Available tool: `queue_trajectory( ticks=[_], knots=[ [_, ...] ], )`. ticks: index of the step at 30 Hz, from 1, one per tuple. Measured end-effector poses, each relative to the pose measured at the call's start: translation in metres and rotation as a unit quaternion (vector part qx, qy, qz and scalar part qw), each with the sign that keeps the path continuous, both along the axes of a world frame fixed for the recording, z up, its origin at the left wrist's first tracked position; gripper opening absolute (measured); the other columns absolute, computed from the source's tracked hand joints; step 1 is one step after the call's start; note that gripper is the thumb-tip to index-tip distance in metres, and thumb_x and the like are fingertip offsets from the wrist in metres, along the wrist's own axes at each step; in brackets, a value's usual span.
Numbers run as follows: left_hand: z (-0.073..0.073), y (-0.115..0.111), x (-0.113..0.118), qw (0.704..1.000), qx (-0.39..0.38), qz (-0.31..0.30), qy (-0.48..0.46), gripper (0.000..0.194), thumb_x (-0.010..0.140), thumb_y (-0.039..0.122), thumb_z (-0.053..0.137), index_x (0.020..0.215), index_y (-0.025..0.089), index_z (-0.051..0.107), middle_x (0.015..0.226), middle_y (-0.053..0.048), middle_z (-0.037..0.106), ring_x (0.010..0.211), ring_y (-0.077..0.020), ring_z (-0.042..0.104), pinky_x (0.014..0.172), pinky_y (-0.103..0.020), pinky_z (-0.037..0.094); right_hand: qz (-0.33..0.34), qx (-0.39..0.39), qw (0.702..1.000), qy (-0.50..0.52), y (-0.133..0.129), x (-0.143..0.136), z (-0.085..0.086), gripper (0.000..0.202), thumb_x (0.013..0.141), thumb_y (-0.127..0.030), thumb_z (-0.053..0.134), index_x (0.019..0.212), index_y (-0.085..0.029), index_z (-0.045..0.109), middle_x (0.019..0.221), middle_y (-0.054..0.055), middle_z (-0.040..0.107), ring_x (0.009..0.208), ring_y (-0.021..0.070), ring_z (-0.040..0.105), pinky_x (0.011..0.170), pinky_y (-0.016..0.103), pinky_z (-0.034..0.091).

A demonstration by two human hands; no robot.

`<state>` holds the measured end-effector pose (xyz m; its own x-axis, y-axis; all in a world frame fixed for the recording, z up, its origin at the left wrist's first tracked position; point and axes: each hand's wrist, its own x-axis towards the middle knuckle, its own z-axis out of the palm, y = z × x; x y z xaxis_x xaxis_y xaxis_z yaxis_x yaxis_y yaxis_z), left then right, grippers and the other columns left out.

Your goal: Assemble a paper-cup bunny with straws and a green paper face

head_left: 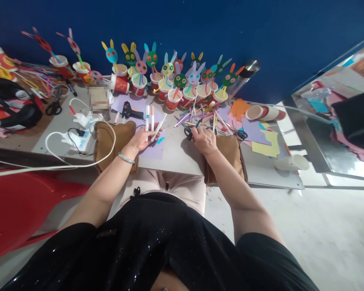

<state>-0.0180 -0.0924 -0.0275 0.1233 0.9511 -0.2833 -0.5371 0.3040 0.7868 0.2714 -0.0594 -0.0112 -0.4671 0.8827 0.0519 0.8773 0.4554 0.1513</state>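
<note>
My left hand [144, 139], with a bracelet at its wrist, holds several white markers fanned out over a sheet of purple paper [153, 150]. Among them are a marker with a blue band [147, 115] and one with an orange end [152, 115]. My right hand [204, 139] is closed at a pair of black scissors [188, 132], at the near side of a pile of coloured sticks [197, 115]. Its fingertips partly hide the scissors. A black glue gun [132, 112] lies just beyond my left hand.
Paper cups [173, 99] with paper rabbit heads line the back against a blue wall. Brown cushions [227, 157] lie along the table's front edge. A power strip [85, 139] with white cables is at left. Coloured paper [265, 143] and a white cup [291, 163] are at right.
</note>
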Motion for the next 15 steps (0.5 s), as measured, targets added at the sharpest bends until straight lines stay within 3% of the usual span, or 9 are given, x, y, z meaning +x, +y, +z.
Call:
queue_trajectory(
  ticks=[3, 8, 15],
  knots=[
    [-0.001, 0.0, 0.0, 1.0, 0.016, -0.01, -0.015, 0.048, 0.061, 0.004, 0.073, 0.108, 0.011, 0.075, 0.088, -0.006, 0.075, 0.07, -0.0122, 0.065, 0.06, -0.024, 0.047, -0.044, -0.022, 0.999, -0.011, 0.019, 0.002, 0.003, 0.049, 0.103, -0.014, 0.033, 0.137, -0.01, 0.068, 0.118, 0.024, 0.074, 0.107, 0.0325, 0.066, 0.096, 0.044, 0.046],
    [-0.004, -0.001, -0.001, 0.999, 0.036, -0.022, -0.02, 0.049, 0.064, 0.004, 0.076, 0.112, 0.011, 0.077, 0.093, -0.008, 0.075, 0.072, -0.0117, 0.064, 0.061, -0.025, 0.046, -0.088, -0.053, 0.995, 0.005, 0.037, 0.004, -0.002, 0.048, 0.104, -0.012, 0.031, 0.134, -0.011, 0.068, 0.121, 0.025, 0.074, 0.107, 0.0331, 0.069, 0.099, 0.047, 0.047],
    [-0.002, -0.004, -0.003, 0.997, 0.052, -0.048, -0.021, 0.046, 0.064, 0.009, 0.082, 0.11, 0.013, 0.081, 0.092, -0.007, 0.077, 0.072, -0.0126, 0.064, 0.064, -0.026, 0.047, -0.11, -0.025, 0.99, 0.082, 0.024, -0.004, 0.004, 0.034, 0.101, -0.012, 0.045, 0.118, -0.01, 0.074, 0.112, 0.021, 0.078, 0.101, 0.0277, 0.071, 0.098, 0.041, 0.048]
  ],
)
